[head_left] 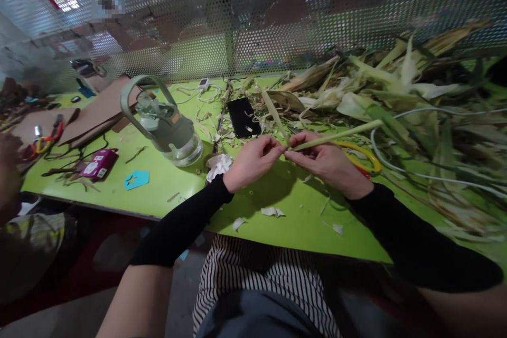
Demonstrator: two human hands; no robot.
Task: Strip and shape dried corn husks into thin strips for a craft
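My left hand (253, 161) is closed, its thumb and fingers pinching the joined end of pale green corn husk strips. From that pinch one husk strip (274, 112) rises up and to the left. A second, folded-looking husk strip (344, 134) passes across my right hand (322, 163) and points right. The right fingers are closed on the strips too, close against the left fingertips. Just where the strips meet is partly hidden by my fingers. Behind my right hand lie scissors with yellow and red handles (370, 157), their blades mostly covered.
A large heap of corn husks (380, 84) fills the right, crossed by a white cable (415, 175). A black phone (243, 117), crumpled tissue (219, 166) and green water bottle (174, 132) stand or lie nearby. A purple box (99, 163) and another person's arm (8, 174) are left.
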